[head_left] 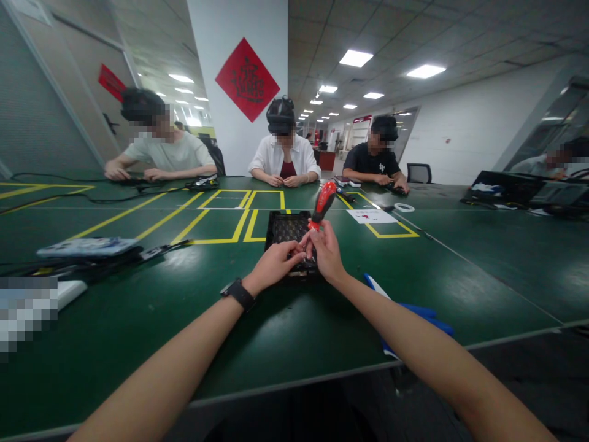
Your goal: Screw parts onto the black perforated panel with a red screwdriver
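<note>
A screwdriver with a red and black handle stands nearly upright, its handle end pointing up and tilted slightly right. My right hand is closed around its lower part. Fingers of my left hand are pinched together beside the right fingertips, near the tool's lower end; whatever they hold is too small or hidden to make out. Under both hands lies a black open case with a patterned, compartment-like inside. My hands cover its front right part, and the screwdriver's tip cannot be seen.
On the green table a blue and white pair of tool handles lies beneath my right forearm. Phone-like devices and cables sit at left. Yellow tape outlines and a white paper lie beyond the case. Several people sit around the table.
</note>
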A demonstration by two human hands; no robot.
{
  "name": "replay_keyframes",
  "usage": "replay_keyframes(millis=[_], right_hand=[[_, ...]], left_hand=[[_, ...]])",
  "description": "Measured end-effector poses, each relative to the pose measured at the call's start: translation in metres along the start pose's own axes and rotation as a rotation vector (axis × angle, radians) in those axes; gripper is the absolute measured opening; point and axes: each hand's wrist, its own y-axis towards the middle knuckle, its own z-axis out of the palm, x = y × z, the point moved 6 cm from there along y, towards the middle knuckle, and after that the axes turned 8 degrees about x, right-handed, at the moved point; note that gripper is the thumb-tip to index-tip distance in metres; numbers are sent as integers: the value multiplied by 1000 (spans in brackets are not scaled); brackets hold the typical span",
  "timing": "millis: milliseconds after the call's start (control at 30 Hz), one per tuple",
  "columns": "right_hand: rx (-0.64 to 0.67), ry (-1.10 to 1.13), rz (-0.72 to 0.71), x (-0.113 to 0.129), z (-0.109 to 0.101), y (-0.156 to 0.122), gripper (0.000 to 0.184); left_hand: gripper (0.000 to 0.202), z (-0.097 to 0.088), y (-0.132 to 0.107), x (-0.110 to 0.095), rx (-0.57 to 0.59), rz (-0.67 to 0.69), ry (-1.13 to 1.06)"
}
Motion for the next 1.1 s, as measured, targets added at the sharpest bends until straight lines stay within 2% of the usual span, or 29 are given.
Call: replay_keyframes(millis=[200, 367, 667, 1100], right_hand=[[8, 2, 16, -2, 1, 1, 29], [-27, -5, 21, -3, -3, 1, 30], [-81, -23, -1, -4, -6, 2, 26], [-104, -13, 0, -3, -5, -1, 31]], left_hand=[[17, 2, 0, 5, -1, -4, 15], [12, 4, 1, 2, 67, 31, -1], [17, 1, 0, 0, 49, 43, 16], [25, 3, 0, 5, 38, -5, -28]])
